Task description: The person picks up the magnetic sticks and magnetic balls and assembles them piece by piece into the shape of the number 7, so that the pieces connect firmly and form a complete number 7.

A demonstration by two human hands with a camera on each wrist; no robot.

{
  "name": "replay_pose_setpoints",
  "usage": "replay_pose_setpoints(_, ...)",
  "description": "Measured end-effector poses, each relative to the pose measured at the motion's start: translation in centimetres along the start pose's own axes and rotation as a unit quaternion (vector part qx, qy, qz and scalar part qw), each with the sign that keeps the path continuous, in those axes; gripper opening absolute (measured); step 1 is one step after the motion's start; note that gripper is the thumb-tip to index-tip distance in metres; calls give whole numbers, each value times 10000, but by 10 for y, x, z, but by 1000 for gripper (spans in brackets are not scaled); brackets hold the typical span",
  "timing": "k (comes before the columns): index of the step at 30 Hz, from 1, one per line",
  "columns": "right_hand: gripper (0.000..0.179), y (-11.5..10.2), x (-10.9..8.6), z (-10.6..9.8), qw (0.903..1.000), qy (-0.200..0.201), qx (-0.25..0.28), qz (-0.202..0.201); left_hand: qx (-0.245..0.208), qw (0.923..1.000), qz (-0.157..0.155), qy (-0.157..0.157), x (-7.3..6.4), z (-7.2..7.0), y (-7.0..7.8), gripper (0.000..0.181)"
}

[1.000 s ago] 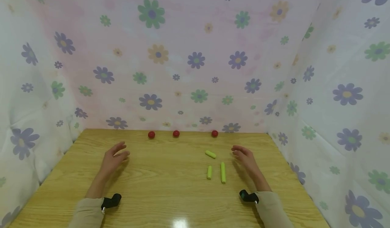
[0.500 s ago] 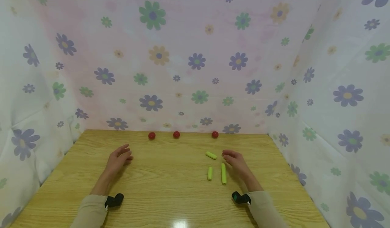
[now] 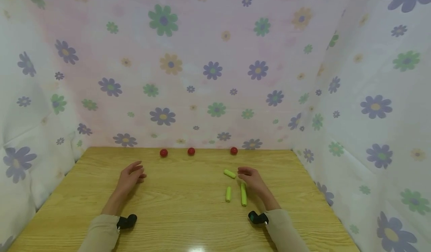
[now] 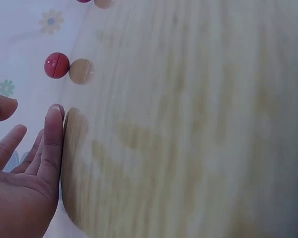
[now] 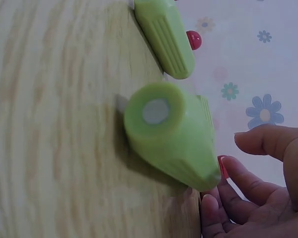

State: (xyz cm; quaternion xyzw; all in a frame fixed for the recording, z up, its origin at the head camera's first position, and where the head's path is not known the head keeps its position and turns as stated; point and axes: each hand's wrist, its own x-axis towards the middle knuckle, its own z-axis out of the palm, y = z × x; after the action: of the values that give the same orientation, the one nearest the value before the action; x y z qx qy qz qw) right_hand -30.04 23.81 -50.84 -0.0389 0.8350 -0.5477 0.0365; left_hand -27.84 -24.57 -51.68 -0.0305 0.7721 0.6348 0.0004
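Three yellow-green sticks with ribbed sides lie on the table: a long stick (image 3: 244, 196), a short stick (image 3: 228, 194) left of it, and a slanted stick (image 3: 229, 174) farther back. My right hand (image 3: 253, 180) is at the far end of the long stick, thumb and fingers apart; contact is unclear in the head view. In the right wrist view, the near stick (image 5: 174, 144) shows a pale round end, and the right hand (image 5: 268, 193) has fingers loosely bent beyond it. My left hand (image 3: 130, 178) holds nothing at the table's left, its little-finger side (image 4: 52, 148) low at the wood.
Along the table's back edge sit a left red ball (image 3: 163, 153), a middle red ball (image 3: 191, 151) and a right red ball (image 3: 234, 151). A flowered curtain (image 3: 188, 102) encloses the wooden table (image 3: 175, 214) at the back and sides.
My right hand has moved left to the long stick's far end. The left hand has shifted slightly right and turned a little. Sticks and balls keep their places; the head view has shifted slightly.
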Motion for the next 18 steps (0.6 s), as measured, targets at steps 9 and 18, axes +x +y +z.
replay_pose_setpoints(9, 36, -1, 5, 5, 9999, -43, -89, 60, 99, 9999, 67, 86, 11, 10, 0, 58)
replay_pose_setpoints(18, 34, -2, 11, 8, 9993, -173, -328, -43, 117, 9999, -29, 64, 18, 17, 1, 61)
